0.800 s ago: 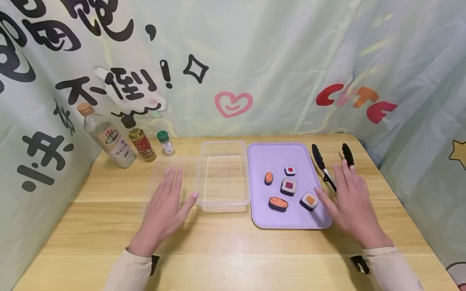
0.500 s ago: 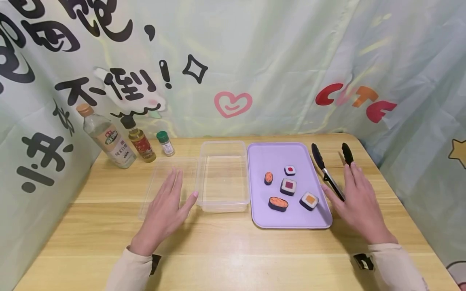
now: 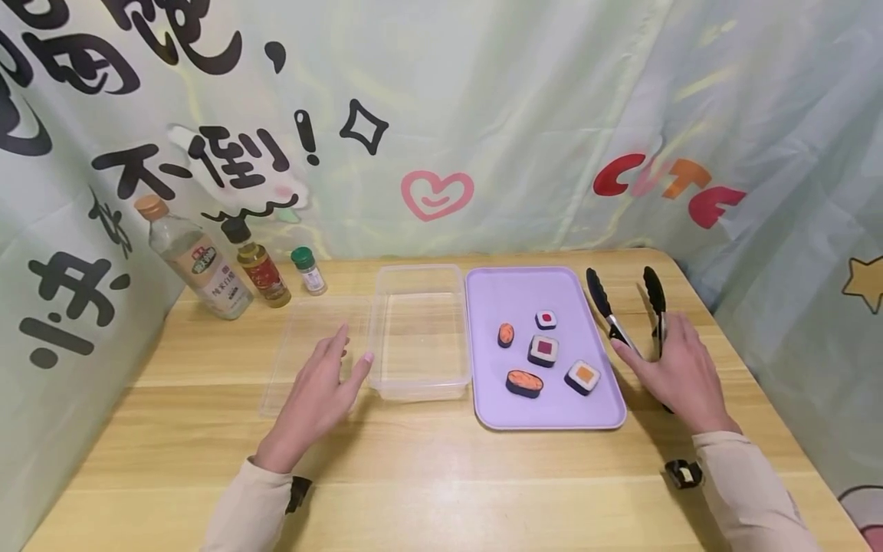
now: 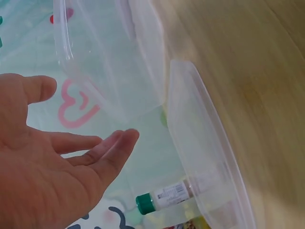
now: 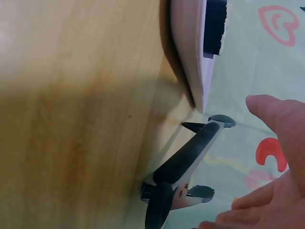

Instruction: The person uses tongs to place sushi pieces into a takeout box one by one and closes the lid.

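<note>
My left hand (image 3: 313, 399) hovers over the clear plastic lid (image 3: 271, 387), beside the clear plastic container (image 3: 421, 382). In the left wrist view its fingers are loosely bent and hold nothing. My right hand (image 3: 683, 379) hangs over the spread tongs (image 3: 600, 295) with black tips, covering part of them. In the right wrist view, thumb and fingers stand apart from the tongs (image 5: 188, 155). Left of the tongs, the purple tray (image 3: 552, 410) bears several sushi pieces, including an orange-centred roll (image 3: 582, 377), a purple-centred roll (image 3: 543, 350) and an orange-topped piece (image 3: 524, 382).
At the back left of the wooden table (image 3: 441, 483) stand a large bottle with an orange cap (image 3: 207, 272), a smaller dark-capped bottle (image 3: 262, 272) and a green-capped shaker (image 3: 309, 272). A printed curtain (image 3: 524, 115) hangs behind and along both sides.
My right hand has drawn right from the tray's edge and lowered over the tongs, its fingers less straight. My left hand has turned slightly, its fingers more bent. The head view has shifted slightly.
</note>
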A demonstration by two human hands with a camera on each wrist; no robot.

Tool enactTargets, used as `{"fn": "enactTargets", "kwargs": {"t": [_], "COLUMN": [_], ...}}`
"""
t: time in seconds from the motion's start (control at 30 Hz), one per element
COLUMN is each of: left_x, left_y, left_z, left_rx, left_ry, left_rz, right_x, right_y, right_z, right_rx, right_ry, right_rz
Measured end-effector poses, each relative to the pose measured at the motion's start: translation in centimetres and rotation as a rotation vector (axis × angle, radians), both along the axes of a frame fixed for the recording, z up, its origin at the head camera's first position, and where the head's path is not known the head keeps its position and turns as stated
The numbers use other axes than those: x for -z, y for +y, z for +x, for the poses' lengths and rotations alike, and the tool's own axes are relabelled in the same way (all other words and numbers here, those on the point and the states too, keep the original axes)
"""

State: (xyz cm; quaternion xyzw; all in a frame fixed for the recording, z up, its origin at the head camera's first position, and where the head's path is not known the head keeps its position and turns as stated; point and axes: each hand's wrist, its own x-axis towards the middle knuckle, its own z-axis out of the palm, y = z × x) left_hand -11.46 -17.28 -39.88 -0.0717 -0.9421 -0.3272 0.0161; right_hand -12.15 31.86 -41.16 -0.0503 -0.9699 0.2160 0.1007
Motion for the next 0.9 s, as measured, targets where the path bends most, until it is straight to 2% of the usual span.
{"fn": "enactTargets", "kwargs": {"t": [0.2,0.4,0.63,0.9], "left_x": [0.3,0.7,1.2,1.5], "left_y": [0.2,0.4,0.9,1.3], "left_z": [-0.8,-1.3,-1.6,-1.5], "left_rx": [-0.028,-0.022,0.011,0.025], "left_ry": [-0.077,-0.139,-0.171,-0.168], "left_rz": [0.055,0.091,0.138,0.166], "right_x": [0.1,0.3,0.5,0.7], "right_y": [0.4,0.6,0.8,0.9], "right_z": [-1.2,-2.3,-2.8,-2.7], "right_rx": [0.075,0.100,0.086,0.083], "right_ry": [-0.109,-0.206,-0.236,-0.234], "right_rz": [-0.009,0.012,-0.003,-0.064]}}
